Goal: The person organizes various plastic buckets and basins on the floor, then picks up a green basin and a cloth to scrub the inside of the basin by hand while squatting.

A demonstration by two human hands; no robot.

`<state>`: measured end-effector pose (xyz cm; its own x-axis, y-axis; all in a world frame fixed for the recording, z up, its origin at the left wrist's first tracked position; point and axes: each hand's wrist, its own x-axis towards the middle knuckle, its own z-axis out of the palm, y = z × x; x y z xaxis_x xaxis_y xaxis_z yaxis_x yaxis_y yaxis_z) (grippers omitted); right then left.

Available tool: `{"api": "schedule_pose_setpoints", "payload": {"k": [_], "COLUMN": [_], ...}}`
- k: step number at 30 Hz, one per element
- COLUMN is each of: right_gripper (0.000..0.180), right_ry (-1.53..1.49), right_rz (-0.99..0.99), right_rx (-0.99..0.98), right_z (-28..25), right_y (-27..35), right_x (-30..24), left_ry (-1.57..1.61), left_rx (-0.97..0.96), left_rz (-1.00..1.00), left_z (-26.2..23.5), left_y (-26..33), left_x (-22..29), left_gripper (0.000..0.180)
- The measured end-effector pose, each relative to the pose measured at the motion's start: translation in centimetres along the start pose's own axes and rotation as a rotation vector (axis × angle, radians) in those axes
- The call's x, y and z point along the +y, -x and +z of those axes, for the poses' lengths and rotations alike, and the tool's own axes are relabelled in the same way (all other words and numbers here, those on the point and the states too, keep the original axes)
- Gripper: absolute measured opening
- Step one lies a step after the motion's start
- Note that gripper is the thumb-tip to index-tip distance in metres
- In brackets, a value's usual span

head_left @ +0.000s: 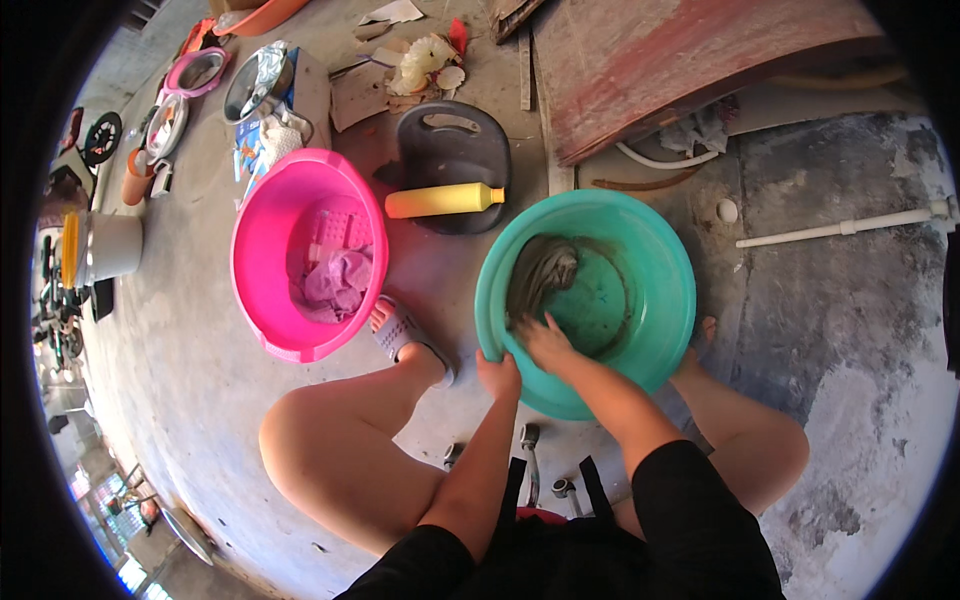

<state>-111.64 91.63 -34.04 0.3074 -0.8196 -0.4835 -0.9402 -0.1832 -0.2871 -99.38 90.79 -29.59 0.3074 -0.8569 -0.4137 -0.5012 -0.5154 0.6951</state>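
Note:
A green basin (658, 330) stands on the floor between my legs. A dark grey cloth (548, 272) lies bunched against its left inner wall. My left hand (498, 376) grips the basin's near-left rim. Inside the basin, my right hand (545, 346) reaches low along the left wall with thumb and fingers apart, its fingertips by the lower end of the cloth. Whether they touch it is hard to see. To the left is a pink basin (262, 255) with a pinkish-purple cloth (338, 284) and a ridged pink washboard surface (343, 229) inside.
Beyond the basins, a yellow bottle (445, 200) lies across a dark plastic seat (470, 145). A reddish wooden board (660, 70) leans at the far right, near a white pipe (840, 229). Metal pots (258, 88) and a white bucket (115, 246) stand left.

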Motion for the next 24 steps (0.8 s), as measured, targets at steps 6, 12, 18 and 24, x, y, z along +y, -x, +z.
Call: {"api": "schedule_pose_setpoints", "payload": {"k": [6,12,18,24], "right_gripper": [0.041,0.039,0.038,0.046], "right_ry": [0.384,0.421,0.085,-0.363], "right_rz": [-0.329,-0.16,0.422,1.028], "right_rx": [-0.415,0.057,0.177,0.172], "right_z": [0.7,-0.5,-5.9,-7.3], "right_y": [6.9,-0.8,-4.6,-5.0], "right_x": [2.7,4.2,9.3,11.4], "left_ry": [0.0,0.056,0.033,0.002], "left_rx": [0.017,-0.02,-0.014,-0.032], "left_rz": [0.008,-0.006,-0.008,0.016], "left_z": [0.0,1.0,0.4,0.4], "left_y": [0.5,0.2,0.0,0.5], "left_x": [0.9,-0.1,0.5,1.0], "left_gripper": [0.031,0.031,0.027,0.024]}}
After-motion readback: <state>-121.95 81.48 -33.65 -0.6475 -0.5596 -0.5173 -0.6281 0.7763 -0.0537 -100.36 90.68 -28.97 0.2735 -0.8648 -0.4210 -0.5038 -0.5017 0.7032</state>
